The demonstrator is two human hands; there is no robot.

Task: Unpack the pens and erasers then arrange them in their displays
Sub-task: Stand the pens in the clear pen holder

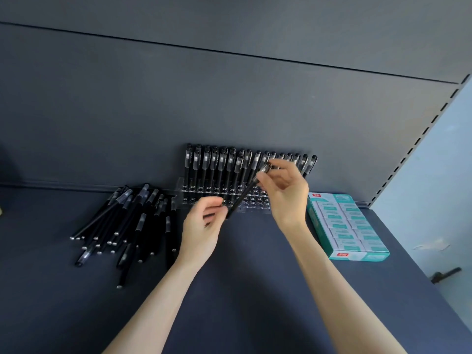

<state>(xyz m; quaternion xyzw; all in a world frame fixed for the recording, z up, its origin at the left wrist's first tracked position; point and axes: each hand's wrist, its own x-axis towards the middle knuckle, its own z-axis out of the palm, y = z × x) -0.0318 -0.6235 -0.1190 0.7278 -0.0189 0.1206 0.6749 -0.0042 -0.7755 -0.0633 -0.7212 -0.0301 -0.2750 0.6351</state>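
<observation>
Dark shelf boarding fills the near view, with both forearms reaching out over it.

On the near left a heap of loose pens lies flat, fanned out and well apart from either hand. On the right an open eraser box sits just beside the right wrist.

The left grip hovers low over the shelf with its fingers curled. Dark streaks show between them and may be pens, but the blur leaves that unsettled.

Further out and higher, the right grip pinches one pen near its cap end, between thumb and fingertips. The pen's long axis slants from the cap, up by the right fingers, down and leftward to the tip. The tip hangs just beside the left fingertips, near the front edge of the clear rack.

The rack's open holes show in its front rows, below the right grip and to the right of the tip. To seat the pen, it probably has to be tipped upright and its tip carried right and back. The right grip is the nearer one for that.

Behind, standing pens fill the rack's back rows, against the back panel.
</observation>
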